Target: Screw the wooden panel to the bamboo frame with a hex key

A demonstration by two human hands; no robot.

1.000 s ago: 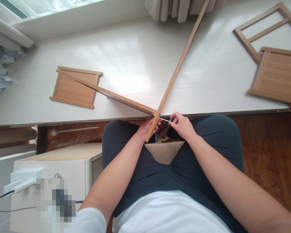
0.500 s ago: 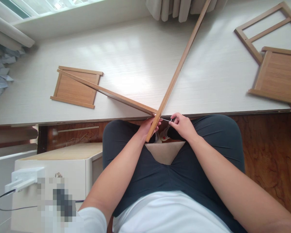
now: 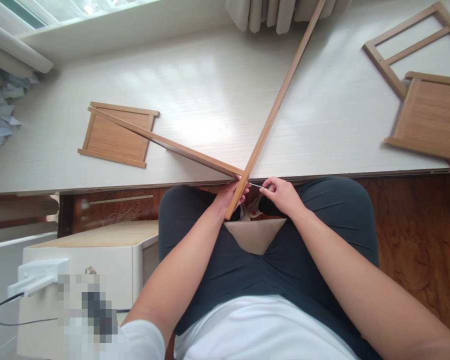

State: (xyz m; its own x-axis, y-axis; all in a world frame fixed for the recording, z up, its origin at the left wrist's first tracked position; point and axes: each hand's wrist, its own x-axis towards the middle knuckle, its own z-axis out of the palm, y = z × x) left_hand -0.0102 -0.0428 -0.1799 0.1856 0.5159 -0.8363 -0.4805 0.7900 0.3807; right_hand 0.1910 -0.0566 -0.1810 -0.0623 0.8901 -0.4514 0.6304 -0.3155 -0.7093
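Observation:
My left hand (image 3: 230, 194) is wrapped round the near end of a long wooden panel (image 3: 281, 97) seen edge-on, close to its joint with a second wooden panel (image 3: 191, 156). Part of that hand is hidden behind the wood. My right hand (image 3: 282, 194) is closed in a pinch on a thin metal hex key (image 3: 255, 185), whose shaft points at the long panel's side near the joint. The exact tip contact is too small to make out. Both panels stand on edge and meet at an angle above my knees.
A wooden panel (image 3: 116, 135) lies on the white ledge (image 3: 195, 85) at left. An open wooden frame (image 3: 384, 67) and another panel (image 3: 435, 115) lie at right. A white cabinet (image 3: 97, 240) with a power adapter (image 3: 41, 272) stands at lower left.
The fingers of my right hand have turned the hex key slightly; its short bent arm, visible before, is now covered by them. My left hand and the panels have stayed put.

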